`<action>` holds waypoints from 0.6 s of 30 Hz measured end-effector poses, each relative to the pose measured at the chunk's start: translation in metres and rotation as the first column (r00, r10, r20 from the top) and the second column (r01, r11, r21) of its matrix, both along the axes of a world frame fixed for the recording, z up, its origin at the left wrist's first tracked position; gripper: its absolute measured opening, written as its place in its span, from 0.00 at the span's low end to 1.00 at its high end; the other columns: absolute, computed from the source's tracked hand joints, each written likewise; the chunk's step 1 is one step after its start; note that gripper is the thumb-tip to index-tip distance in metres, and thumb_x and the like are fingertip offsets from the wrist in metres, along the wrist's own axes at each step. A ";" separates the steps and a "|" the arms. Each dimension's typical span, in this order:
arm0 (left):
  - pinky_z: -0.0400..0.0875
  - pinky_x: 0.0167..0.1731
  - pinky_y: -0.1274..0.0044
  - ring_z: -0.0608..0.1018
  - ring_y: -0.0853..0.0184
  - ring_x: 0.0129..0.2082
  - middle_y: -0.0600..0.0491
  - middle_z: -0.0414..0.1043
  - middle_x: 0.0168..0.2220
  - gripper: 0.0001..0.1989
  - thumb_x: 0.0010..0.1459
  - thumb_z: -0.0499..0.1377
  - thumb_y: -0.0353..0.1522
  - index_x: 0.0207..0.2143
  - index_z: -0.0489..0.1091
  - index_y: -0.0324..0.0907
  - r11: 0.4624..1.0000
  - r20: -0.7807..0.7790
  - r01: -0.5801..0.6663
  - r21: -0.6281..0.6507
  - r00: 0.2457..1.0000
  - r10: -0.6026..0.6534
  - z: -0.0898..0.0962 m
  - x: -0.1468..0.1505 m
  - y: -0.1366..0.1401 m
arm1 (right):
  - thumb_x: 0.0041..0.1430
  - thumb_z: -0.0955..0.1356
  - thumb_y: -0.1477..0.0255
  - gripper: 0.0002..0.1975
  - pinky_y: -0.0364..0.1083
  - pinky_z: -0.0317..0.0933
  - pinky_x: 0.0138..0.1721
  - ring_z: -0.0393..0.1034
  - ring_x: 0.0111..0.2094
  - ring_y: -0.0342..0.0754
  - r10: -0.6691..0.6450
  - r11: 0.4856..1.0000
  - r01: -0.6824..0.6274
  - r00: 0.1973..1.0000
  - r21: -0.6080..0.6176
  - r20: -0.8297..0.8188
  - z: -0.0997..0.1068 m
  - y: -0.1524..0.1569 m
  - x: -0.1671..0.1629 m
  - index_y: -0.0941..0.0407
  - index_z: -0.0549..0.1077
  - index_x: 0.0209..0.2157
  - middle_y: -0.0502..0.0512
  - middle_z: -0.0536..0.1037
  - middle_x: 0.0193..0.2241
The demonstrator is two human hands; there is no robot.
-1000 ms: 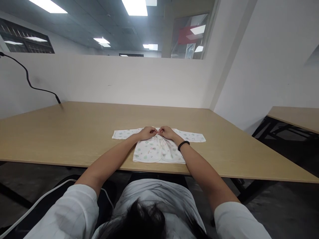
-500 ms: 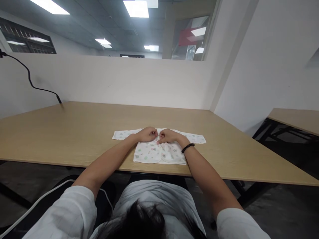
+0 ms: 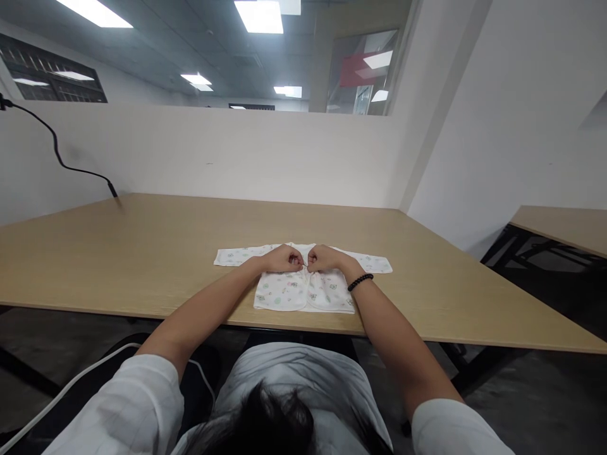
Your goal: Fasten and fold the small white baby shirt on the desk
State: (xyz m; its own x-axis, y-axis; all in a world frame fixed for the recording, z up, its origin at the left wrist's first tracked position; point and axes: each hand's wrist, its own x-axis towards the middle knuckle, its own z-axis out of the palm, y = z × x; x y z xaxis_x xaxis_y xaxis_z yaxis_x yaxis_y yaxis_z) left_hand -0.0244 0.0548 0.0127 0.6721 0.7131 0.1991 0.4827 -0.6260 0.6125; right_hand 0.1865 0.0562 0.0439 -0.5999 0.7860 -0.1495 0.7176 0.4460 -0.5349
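A small white baby shirt (image 3: 281, 292) with a print of little green and pink figures lies flat, its sleeves spread out to both sides. At the middle of its front, my left hand (image 3: 284, 258) is closed in a pinch on the shirt. Close beside it, my right hand (image 3: 323, 258) pinches the shirt just right of the front opening. A narrow gap separates the two hands. Whether the fingertips have the cloth edge or a thin tie is too small to tell. The collar area is partly hidden behind the hands.
The shirt rests near the front edge of a wide wooden table (image 3: 156, 253). A low white partition (image 3: 265, 158) stands along the back. At the far left a black cable (image 3: 61, 161) hangs down to the tabletop. Another table (image 3: 564, 226) is at the right.
My right hand has shifted slightly right, its fingers now curled tighter. My left hand has moved slightly right and down. The shirt lies in the same place.
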 end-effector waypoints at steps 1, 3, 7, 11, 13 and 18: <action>0.60 0.27 0.79 0.68 0.70 0.26 0.52 0.71 0.27 0.15 0.51 0.63 0.39 0.35 0.77 0.36 1.000 0.003 -0.003 -0.009 1.000 0.003 0.000 0.000 0.000 | 0.43 0.69 0.74 0.03 0.40 0.48 0.22 0.61 0.21 0.41 0.003 1.000 -0.003 1.000 -0.007 -0.014 0.001 0.000 -0.001 0.59 0.72 0.24 0.47 0.70 0.18; 0.60 0.27 0.79 0.68 0.70 0.25 0.53 0.70 0.26 0.15 0.51 0.63 0.40 0.34 0.77 0.36 1.000 0.007 -0.007 -0.030 1.000 0.007 -0.001 0.001 0.000 | 0.43 0.68 0.74 0.03 0.40 0.48 0.22 0.59 0.21 0.40 0.014 1.000 -0.015 0.999 -0.021 -0.049 0.003 -0.001 -0.002 0.59 0.72 0.25 0.45 0.68 0.17; 0.59 0.26 0.79 0.67 0.71 0.25 0.53 0.68 0.25 0.17 0.51 0.64 0.43 0.30 0.74 0.36 0.997 0.012 -0.003 -0.080 1.000 0.003 -0.002 0.000 0.001 | 0.45 0.67 0.73 0.05 0.39 0.49 0.22 0.57 0.20 0.39 0.042 0.997 -0.050 0.992 -0.067 -0.119 0.004 0.000 -0.004 0.58 0.73 0.27 0.43 0.66 0.17; 0.60 0.27 0.79 0.67 0.71 0.26 0.54 0.67 0.25 0.18 0.51 0.64 0.45 0.31 0.74 0.36 0.991 0.015 0.041 -0.127 0.999 -0.040 -0.001 -0.002 0.003 | 0.44 0.67 0.76 0.03 0.39 0.52 0.20 0.59 0.18 0.39 0.011 0.990 -0.028 0.991 -0.135 -0.130 -0.001 0.002 -0.006 0.59 0.73 0.25 0.45 0.67 0.15; 0.59 0.28 0.79 0.66 0.71 0.26 0.54 0.66 0.25 0.19 0.52 0.63 0.45 0.31 0.74 0.36 0.988 0.016 0.059 -0.142 0.998 -0.057 -0.001 -0.003 0.003 | 0.44 0.67 0.76 0.02 0.39 0.55 0.20 0.62 0.18 0.40 -0.020 0.987 -0.002 0.990 -0.160 -0.137 -0.003 0.003 -0.007 0.60 0.72 0.23 0.47 0.69 0.15; 0.59 0.28 0.79 0.65 0.71 0.26 0.54 0.65 0.25 0.20 0.52 0.64 0.46 0.31 0.73 0.36 0.986 0.001 0.066 -0.155 0.998 -0.066 -0.003 -0.004 0.007 | 0.45 0.68 0.77 0.01 0.38 0.61 0.22 0.68 0.21 0.43 -0.065 0.975 0.024 0.981 -0.220 -0.181 -0.003 0.003 -0.008 0.60 0.73 0.23 0.50 0.73 0.17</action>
State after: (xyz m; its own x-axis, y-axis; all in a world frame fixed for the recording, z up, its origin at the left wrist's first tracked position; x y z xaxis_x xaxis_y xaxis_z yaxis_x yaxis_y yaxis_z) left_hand -0.0286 0.0621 0.0094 0.7193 0.6892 0.0868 0.4466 -0.5545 0.7023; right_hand 0.1784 0.0593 0.0409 -0.5983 0.7739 -0.2077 0.6127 0.2749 -0.7409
